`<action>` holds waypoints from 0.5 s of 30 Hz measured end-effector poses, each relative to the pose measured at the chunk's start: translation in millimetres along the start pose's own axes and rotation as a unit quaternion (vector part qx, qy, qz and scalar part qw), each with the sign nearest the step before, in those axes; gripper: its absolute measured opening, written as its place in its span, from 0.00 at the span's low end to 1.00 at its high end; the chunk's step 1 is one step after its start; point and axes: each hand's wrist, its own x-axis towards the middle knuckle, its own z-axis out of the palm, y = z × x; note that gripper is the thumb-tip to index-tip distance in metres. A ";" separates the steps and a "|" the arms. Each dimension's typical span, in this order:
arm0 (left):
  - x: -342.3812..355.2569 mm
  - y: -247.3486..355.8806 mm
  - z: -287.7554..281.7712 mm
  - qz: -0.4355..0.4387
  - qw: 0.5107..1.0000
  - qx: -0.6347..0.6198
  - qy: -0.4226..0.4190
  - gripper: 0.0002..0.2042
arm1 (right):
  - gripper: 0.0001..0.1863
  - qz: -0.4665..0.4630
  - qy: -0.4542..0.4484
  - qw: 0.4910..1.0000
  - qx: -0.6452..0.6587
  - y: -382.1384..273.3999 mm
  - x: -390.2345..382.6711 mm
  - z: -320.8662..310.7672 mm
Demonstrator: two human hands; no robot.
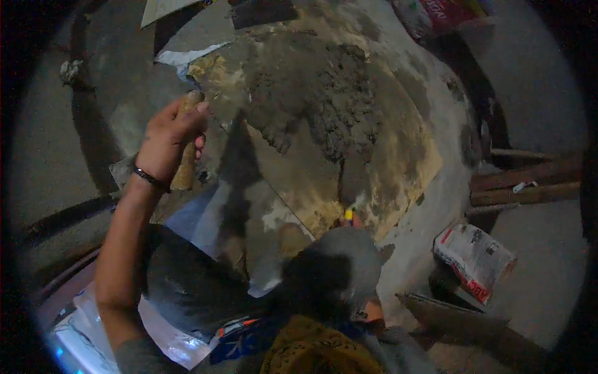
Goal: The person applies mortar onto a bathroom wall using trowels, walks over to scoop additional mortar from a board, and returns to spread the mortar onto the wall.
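Note:
At the left, my left hand [171,134] is raised with its fingers wrapped round a short, thick tan cylinder [185,168], rough like wood or dried clay. My right hand [356,220] shows only as a bit of finger beyond my right knee. Beside that finger is a yellow-ended tool handle [349,214]; the knee hides most of the grip. Ahead of it, a dark grey streak runs up to a lumpy heap of wet grey mortar or mud [346,106]. The heap lies spread over a stained, yellowish board [405,181] on the ground.
A torn white and red bag [474,258] lies at the right, below some brown wooden planks [529,181]. A red package [442,15] is at the far right. A crumpled white sheet [187,57] lies by the board's far left. My bent knees [349,255] border the near side.

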 end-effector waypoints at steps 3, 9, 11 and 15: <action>5.7 2.6 -6.4 -0.014 0.999 0.035 0.016 0.15 | 0.17 0.164 0.174 0.964 0.117 27.7 8.3 -23.2; 14.8 -10.1 17.8 0.029 0.998 0.052 0.028 0.17 | 0.14 0.052 0.055 0.971 -0.227 14.3 254.1 -100.4; 3.8 -9.9 3.7 0.021 0.996 0.063 0.056 0.17 | 0.11 0.048 0.098 0.974 -0.200 9.5 244.3 -45.4; -1.4 1.4 6.8 0.019 0.998 0.030 0.051 0.13 | 0.10 0.012 -0.034 0.968 -0.249 -17.6 210.5 -57.8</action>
